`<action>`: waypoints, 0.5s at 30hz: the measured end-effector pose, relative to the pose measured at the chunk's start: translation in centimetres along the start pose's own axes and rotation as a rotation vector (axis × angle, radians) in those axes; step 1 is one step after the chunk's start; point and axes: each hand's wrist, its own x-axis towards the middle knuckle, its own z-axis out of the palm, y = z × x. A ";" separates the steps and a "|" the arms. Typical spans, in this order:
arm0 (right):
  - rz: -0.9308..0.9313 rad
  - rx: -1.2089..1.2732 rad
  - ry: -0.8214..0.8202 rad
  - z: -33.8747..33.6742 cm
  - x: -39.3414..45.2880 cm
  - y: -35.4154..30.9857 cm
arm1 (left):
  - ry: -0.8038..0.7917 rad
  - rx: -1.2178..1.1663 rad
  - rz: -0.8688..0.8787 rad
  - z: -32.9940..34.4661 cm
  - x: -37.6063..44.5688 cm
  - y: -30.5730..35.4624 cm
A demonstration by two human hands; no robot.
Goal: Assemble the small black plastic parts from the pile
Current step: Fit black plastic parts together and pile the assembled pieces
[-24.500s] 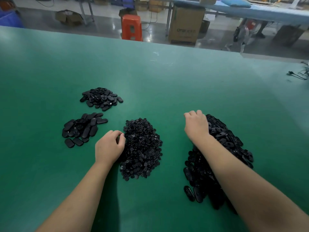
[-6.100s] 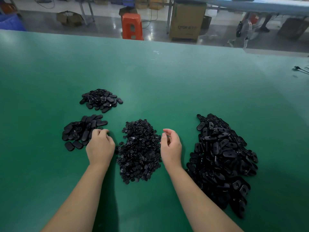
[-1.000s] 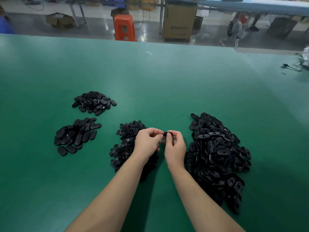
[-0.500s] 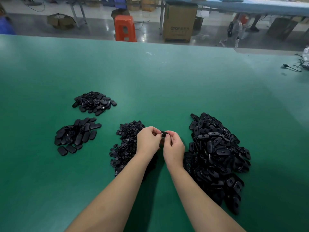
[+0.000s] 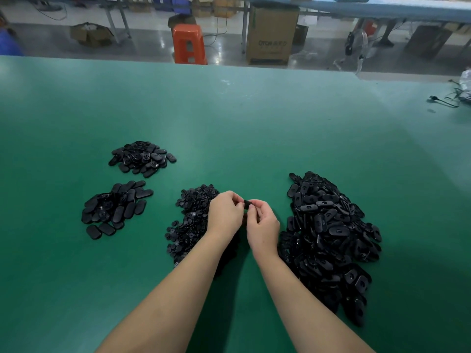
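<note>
Both hands meet above the green table (image 5: 254, 128), fingertips together on one small black plastic part (image 5: 246, 204). My left hand (image 5: 224, 215) pinches it from the left and my right hand (image 5: 262, 226) pinches it from the right. Under my left hand lies a pile of small round black pieces (image 5: 190, 220). A large pile of black oval shells (image 5: 328, 238) spreads to the right of my right hand. Most of the held part is hidden by my fingers.
Two smaller heaps of black oval parts lie at the left, one nearer (image 5: 114, 207) and one farther (image 5: 141, 157). A black cable (image 5: 443, 100) lies at the far right edge. Beyond the table stand an orange stool (image 5: 188, 43) and a cardboard box (image 5: 271, 34).
Over the last second my hands have stayed together on the small part, with the fingers closing in slightly. Six seconds ago they were apart, each beside a pile.
</note>
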 end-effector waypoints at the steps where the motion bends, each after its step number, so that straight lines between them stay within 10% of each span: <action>1: -0.003 -0.003 0.003 0.0 0.0 0.0 | 0.000 0.002 0.003 0.0 0.0 0.0; 15: 0.002 0.097 0.022 -0.1 -0.3 -0.4 | -0.088 -0.092 0.009 -0.8 0.3 -0.4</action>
